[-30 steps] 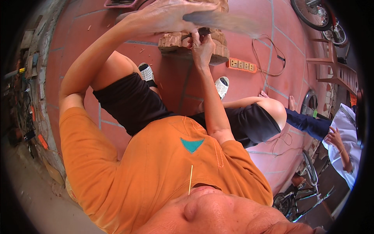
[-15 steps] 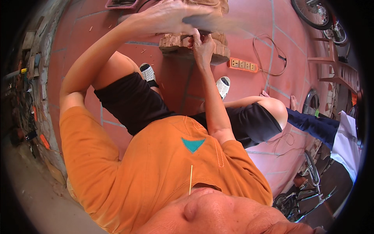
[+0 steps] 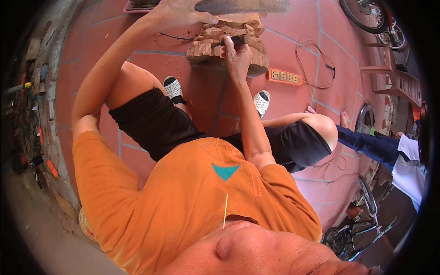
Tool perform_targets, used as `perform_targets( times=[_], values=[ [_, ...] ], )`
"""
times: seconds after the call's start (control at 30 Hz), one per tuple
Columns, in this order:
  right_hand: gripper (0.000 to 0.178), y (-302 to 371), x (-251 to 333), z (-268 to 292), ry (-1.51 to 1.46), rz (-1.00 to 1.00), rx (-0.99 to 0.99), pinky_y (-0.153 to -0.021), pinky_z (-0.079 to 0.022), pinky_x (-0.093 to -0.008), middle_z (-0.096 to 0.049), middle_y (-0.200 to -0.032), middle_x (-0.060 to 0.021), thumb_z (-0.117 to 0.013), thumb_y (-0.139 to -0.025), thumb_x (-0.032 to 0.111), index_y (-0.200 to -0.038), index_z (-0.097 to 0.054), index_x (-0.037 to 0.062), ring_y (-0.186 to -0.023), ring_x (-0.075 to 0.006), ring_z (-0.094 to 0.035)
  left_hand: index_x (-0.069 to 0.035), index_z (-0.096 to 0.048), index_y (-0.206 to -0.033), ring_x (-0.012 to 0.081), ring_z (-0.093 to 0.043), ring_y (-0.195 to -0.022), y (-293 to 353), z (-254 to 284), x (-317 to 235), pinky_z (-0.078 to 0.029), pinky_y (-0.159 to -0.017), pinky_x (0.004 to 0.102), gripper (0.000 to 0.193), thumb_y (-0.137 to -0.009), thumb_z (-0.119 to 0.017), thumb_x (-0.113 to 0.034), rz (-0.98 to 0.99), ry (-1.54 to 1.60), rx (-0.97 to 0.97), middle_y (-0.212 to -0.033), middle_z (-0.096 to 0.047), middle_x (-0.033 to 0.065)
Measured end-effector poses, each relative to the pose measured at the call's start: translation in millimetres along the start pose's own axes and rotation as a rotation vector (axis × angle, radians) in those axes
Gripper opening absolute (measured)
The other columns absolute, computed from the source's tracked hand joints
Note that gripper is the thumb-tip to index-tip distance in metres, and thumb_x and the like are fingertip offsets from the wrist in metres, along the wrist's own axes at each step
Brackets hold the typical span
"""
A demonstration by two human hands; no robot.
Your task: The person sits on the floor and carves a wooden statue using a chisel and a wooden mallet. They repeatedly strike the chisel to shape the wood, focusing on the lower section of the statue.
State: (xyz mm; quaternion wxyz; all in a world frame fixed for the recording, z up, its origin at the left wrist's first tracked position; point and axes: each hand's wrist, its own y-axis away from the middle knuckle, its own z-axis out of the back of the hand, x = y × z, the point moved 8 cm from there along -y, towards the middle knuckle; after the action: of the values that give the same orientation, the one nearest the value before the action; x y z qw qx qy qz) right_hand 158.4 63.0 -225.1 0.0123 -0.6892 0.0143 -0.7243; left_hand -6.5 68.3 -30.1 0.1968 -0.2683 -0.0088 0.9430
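A carved block of wood point(image 3: 228, 51) with a rough, stepped face stands on the floor in front of my knees. Against its upper carving my right hand point(image 3: 238, 63) is closed, fingers pinched around a dark chisel point(image 3: 236, 40) that is mostly hidden. Above and left of it, at the picture's upper edge, my left hand point(image 3: 179, 13) grips a long grey tool point(image 3: 245, 6). That tool is smeared by motion and partly cut off, so its exact kind is unclear. It is raised over the far end of the block, apart from the chisel.
An orange power strip point(image 3: 284, 76) lies right of the block beside a looped brown cable point(image 3: 298, 54). Wood chips dot the tiles, and a pink tray point(image 3: 129, 8) sits at the far left. A chair point(image 3: 389, 75), bicycles and another person's leg point(image 3: 369, 143) are at the right.
My left hand has moved up and away from the block with the grey tool, uncovering more of the carving. My right hand stays nearly in place on the chisel.
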Motion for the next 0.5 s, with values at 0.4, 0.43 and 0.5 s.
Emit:
perform_targets(
  times=[0.4,0.43,0.5],
  values=[
    [0.026,-19,11,29,-0.123,-0.009,-0.091,-0.047,-0.046,-0.0239,-0.064,-0.069,-0.0038,-0.069,-0.098,0.024,-0.096,-0.064,-0.0019,-0.054,-0.0073,-0.056,-0.003,-0.046,-0.148,0.032,-0.07,-0.108,10,7,16,-0.053,-0.095,0.0398,0.081,-0.08,-0.081,-0.031,0.016,0.116,-0.059,-0.121,-0.068,0.0257],
    [0.027,-17,8,25,-0.126,-0.016,-0.083,-0.047,-0.046,-0.0238,-0.064,-0.069,-0.0035,-0.069,-0.098,0.024,-0.096,-0.064,-0.0017,-0.054,-0.0071,-0.056,-0.003,-0.046,-0.148,0.0315,-0.07,-0.108,9,6,16,-0.053,-0.095,0.0397,0.081,-0.08,-0.081,-0.032,0.015,0.133,-0.058,-0.121,-0.068,0.0253],
    [0.028,-14,-2,19,-0.145,-0.035,-0.061,-0.05,-0.047,-0.0244,-0.065,-0.071,-0.0033,-0.071,-0.097,0.025,-0.095,-0.065,-0.0026,-0.057,-0.0065,-0.057,-0.004,-0.046,-0.148,0.0314,-0.069,-0.109,10,8,13,-0.053,-0.096,0.0399,0.081,-0.08,-0.081,-0.032,-0.002,0.134,-0.07,-0.123,-0.068,0.0248]
  ],
)
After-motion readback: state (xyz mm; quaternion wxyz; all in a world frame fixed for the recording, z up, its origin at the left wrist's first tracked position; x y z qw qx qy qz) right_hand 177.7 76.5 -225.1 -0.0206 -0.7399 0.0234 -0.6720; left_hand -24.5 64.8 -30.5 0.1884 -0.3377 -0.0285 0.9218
